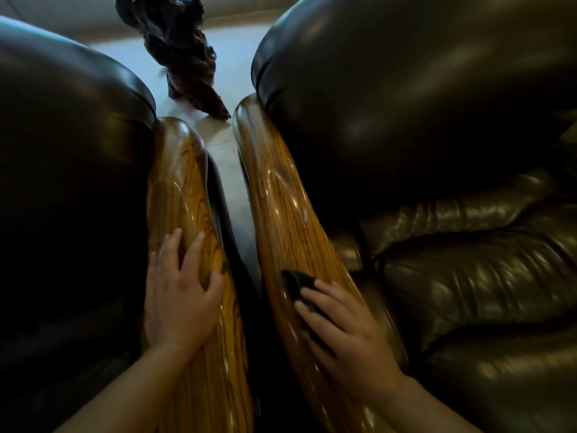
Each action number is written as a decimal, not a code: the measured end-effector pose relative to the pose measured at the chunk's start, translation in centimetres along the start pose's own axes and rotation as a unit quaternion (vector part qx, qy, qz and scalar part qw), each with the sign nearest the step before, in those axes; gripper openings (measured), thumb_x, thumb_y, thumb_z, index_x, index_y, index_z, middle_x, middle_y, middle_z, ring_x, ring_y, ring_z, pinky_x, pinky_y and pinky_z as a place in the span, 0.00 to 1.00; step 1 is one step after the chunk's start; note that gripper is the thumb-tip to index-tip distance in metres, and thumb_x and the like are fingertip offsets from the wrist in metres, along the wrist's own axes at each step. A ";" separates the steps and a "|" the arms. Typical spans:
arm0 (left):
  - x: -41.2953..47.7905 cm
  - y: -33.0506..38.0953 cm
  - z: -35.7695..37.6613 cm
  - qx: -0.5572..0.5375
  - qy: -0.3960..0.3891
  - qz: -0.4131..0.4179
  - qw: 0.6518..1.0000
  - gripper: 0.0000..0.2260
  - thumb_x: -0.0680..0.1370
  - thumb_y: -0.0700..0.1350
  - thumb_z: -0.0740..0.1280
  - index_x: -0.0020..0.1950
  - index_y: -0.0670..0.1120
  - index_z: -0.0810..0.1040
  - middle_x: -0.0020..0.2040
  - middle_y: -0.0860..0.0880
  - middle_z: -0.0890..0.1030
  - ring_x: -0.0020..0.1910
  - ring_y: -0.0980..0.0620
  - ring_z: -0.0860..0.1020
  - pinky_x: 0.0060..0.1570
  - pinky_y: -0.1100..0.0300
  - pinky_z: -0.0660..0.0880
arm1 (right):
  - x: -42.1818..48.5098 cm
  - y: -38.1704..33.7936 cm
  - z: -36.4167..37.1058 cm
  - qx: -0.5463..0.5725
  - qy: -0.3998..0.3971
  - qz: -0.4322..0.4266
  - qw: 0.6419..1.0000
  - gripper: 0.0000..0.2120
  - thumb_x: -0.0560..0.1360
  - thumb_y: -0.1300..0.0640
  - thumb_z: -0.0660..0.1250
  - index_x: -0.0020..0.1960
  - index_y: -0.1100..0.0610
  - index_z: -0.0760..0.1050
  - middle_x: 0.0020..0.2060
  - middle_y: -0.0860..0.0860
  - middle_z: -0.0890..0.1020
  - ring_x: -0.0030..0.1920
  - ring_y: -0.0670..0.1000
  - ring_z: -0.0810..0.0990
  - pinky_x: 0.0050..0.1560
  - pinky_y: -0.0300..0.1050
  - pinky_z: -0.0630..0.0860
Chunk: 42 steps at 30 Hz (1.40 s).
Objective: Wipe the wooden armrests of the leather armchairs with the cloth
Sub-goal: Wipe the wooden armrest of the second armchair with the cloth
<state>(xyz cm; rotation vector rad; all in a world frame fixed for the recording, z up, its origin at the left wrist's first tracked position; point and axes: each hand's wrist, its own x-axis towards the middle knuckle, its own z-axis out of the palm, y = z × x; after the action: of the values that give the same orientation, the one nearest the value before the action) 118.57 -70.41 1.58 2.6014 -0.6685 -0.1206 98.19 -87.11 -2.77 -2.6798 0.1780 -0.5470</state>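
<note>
While pressing cloth (298, 284), right hand (346, 332), armrest (290, 214)

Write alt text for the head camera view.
A right hand presses a dark cloth onto the right armchair's wooden armrest, while the left hand rests flat on the neighbouring armrest. A dark carved wooden piece stands on the floor beyond.

Right hand (346, 335) on cloth (295, 281) atop armrest (287, 214).
</note>
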 end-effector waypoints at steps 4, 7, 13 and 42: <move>-0.1 -0.2 0.2 0.006 -0.007 -0.009 1.000 0.29 0.78 0.53 0.64 0.77 0.57 0.59 0.79 0.49 0.55 0.78 0.44 0.52 0.73 0.40 0.56 | 3.5 0.5 0.4 -0.003 0.044 0.102 0.994 0.20 0.79 0.53 0.66 0.70 0.55 0.72 0.66 0.51 0.75 0.72 0.50 0.69 0.72 0.58 0.66; 0.0 -0.2 0.2 0.008 -0.001 -0.018 1.000 0.29 0.78 0.54 0.65 0.77 0.57 0.59 0.79 0.49 0.55 0.78 0.44 0.52 0.73 0.39 0.57 | 7.2 -0.4 1.3 0.008 0.034 0.074 0.997 0.19 0.79 0.53 0.66 0.69 0.57 0.74 0.65 0.52 0.76 0.71 0.52 0.70 0.73 0.55 0.64; 0.1 -0.2 0.4 0.021 -0.005 -0.017 1.000 0.29 0.77 0.53 0.65 0.77 0.56 0.59 0.79 0.48 0.56 0.78 0.44 0.53 0.72 0.39 0.57 | 7.8 -0.8 1.8 -0.035 -0.012 0.019 0.999 0.21 0.79 0.53 0.62 0.71 0.56 0.70 0.70 0.52 0.73 0.75 0.53 0.64 0.76 0.53 0.60; 0.6 -0.6 0.6 0.050 0.013 -0.009 0.999 0.30 0.75 0.52 0.69 0.75 0.56 0.63 0.77 0.47 0.59 0.75 0.44 0.58 0.67 0.37 0.64 | 6.5 -1.8 1.4 -0.055 -0.039 0.107 0.992 0.26 0.78 0.50 0.63 0.75 0.53 0.64 0.77 0.50 0.63 0.78 0.52 0.57 0.77 0.51 0.57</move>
<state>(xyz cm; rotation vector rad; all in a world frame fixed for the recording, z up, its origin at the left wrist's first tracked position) 119.22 -70.47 0.80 2.7005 -0.6577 -0.0594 104.75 -86.22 -0.95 -2.7381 0.4789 -0.3741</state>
